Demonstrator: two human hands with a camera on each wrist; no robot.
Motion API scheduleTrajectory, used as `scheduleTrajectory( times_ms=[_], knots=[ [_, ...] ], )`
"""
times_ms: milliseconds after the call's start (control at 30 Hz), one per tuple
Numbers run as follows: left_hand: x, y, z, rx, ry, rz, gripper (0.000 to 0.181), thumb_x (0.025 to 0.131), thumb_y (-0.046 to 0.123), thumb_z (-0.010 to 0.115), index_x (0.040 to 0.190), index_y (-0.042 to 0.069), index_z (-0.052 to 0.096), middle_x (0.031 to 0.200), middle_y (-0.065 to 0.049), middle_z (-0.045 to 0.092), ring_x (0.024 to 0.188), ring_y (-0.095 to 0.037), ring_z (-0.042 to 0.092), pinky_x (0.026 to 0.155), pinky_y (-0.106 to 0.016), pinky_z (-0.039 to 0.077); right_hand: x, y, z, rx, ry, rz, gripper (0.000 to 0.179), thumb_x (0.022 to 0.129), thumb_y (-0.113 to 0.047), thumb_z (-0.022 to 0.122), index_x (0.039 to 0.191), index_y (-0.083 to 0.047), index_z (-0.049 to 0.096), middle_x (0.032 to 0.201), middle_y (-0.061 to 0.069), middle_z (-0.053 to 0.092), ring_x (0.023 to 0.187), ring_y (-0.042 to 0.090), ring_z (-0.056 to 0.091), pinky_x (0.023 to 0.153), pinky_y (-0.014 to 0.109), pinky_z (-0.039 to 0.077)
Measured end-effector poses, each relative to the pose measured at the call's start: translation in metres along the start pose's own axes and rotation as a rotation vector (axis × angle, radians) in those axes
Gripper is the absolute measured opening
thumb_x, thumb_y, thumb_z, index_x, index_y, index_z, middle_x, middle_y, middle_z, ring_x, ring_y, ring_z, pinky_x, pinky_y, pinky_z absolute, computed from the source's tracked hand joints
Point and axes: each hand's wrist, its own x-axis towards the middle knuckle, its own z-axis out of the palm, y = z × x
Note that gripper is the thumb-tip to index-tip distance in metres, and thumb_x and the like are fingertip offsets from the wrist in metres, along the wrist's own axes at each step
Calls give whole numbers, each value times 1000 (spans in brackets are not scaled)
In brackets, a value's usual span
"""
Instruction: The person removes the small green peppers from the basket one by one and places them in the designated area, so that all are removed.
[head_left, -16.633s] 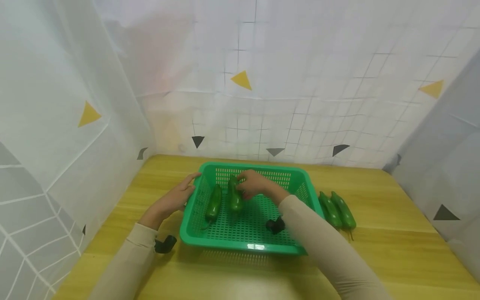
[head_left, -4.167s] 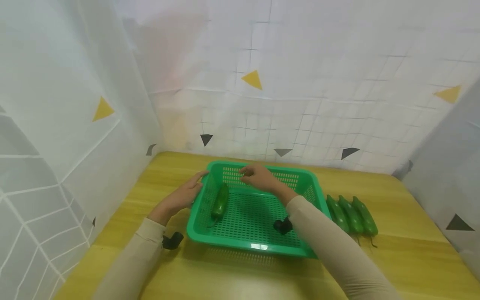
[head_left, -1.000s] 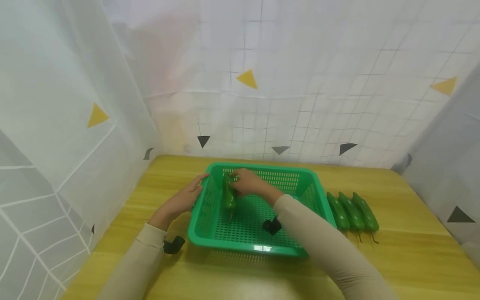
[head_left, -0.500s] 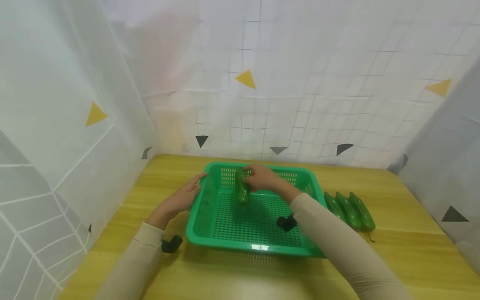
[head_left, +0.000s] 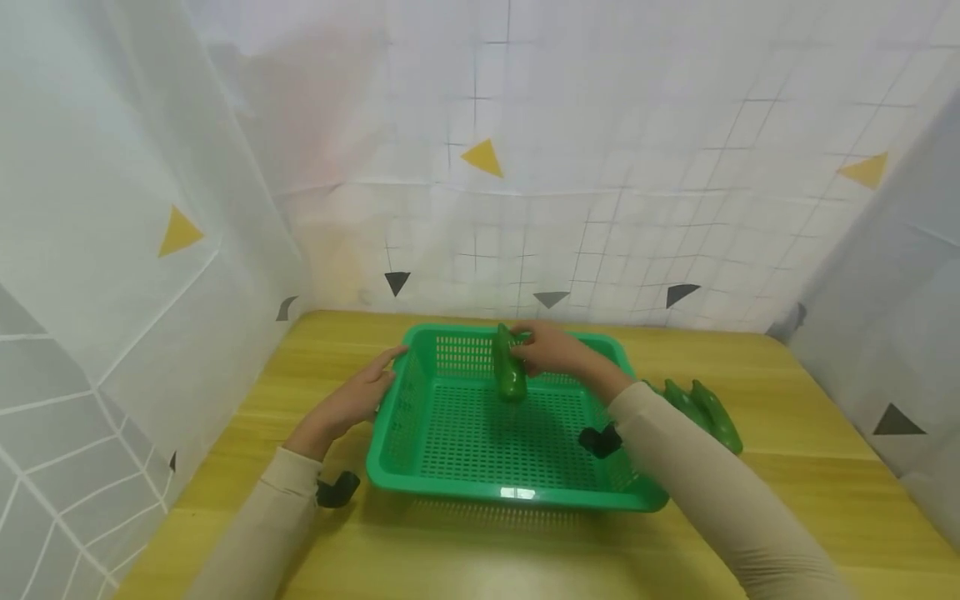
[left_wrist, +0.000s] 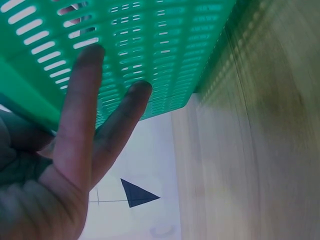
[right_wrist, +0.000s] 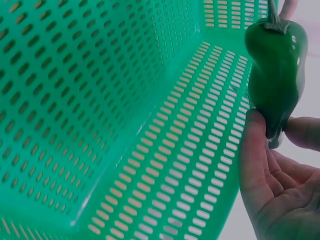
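My right hand (head_left: 553,348) pinches a long, glossy green chili pepper (head_left: 509,371) above the green plastic basket (head_left: 517,493). In the right wrist view, thumb and fingers hold the pepper (right_wrist: 276,70) near its tapered tip, with its stem at the other end. My left hand (head_left: 351,403) rests against the left side of the basket at its rim. The left wrist view shows straight fingers (left_wrist: 82,115) laid on the outside of the slotted wall (left_wrist: 135,60). Below the held pepper, the slotted basket floor shows bare.
More green peppers (head_left: 718,415) lie side by side on the wooden table (head_left: 810,500), right of the basket and partly hidden by the rim and right sleeve. A black wrist camera (head_left: 337,490) sits at each cuff. A white patterned curtain (head_left: 600,150) hangs behind the table.
My right hand has lifted the last pepper from the basket's left side and carried it rightward. Earlier, other peppers went from the basket to the table on the right. My left hand stayed put.
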Motion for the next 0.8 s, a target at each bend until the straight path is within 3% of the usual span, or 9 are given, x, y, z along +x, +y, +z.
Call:
scheduleTrajectory(
  times_ms=[200,500,800],
  knots=[
    [0,0,1,-2,-2,-10,50,113,17,26,162,19,18,117,-23,54,83,-25,65,73,-43,58,-8,4,-11,-17,12,-19,51,100,-7,57,145,11,42,116,30,66,85,29,73,74,38,61],
    [-1,0,0,-9,-1,-7,50,113,17,25,162,19,18,116,-23,54,85,-26,65,73,-45,59,-24,12,-27,-7,44,-33,48,100,-4,56,143,13,43,117,33,65,82,30,73,75,41,61],
    [-2,0,-1,1,-8,-6,50,113,18,25,163,19,17,114,-23,55,83,-26,65,73,-43,58,-36,21,-45,-5,49,10,51,102,-10,55,145,14,40,122,35,62,88,31,73,78,42,61]
  ],
)
